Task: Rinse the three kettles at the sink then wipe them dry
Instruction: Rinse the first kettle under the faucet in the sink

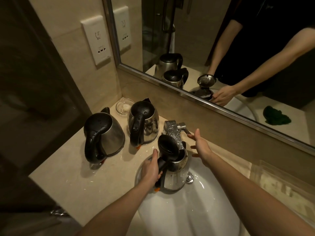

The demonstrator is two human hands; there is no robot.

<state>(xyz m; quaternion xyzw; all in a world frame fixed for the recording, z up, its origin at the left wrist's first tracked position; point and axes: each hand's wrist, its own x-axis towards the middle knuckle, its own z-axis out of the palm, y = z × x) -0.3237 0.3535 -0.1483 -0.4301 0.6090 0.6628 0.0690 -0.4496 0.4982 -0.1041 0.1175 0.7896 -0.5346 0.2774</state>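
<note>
Left hand (150, 169): fingers wrapped round black handle (161, 165) of third kettle (175, 176), thumb up along handle top. Fingertips hidden behind handle. Forearm in from bottom centre, cut off by lower edge.

Right hand (201, 145): fingers spread, near straight, nothing held. Forefinger tip just beside faucet lever (185, 127); touching or not, cannot tell. Forearm cut off at lower right edge.

Third kettle: centre frame, upright over left side of white sink (187, 215). Resting on bowl or held clear of it, cannot tell. Lid (167, 145) flipped open and standing up, blocking view of spout and of faucet (172, 132) outlet. Water running or not: cannot tell. Kettle interior too dark to read. Small orange tab (156, 189) at base, under handle.

Left kettle (109, 135) and middle kettle (146, 123): left of centre, upright on beige counter (68, 181), lids down, droplets on lids and handles, near each other but apart. Middle kettle just beside faucet. Glass dish (123, 106) behind them in the corner, small white item inside, too small to identify.

Mirror (192, 31) across upper right: reflections of all three kettles and both hands, plus green cloth (276, 117) on counter, seen only as reflection. Wall socket (97, 41) upper left. Left third of frame dark, no detail.
</note>
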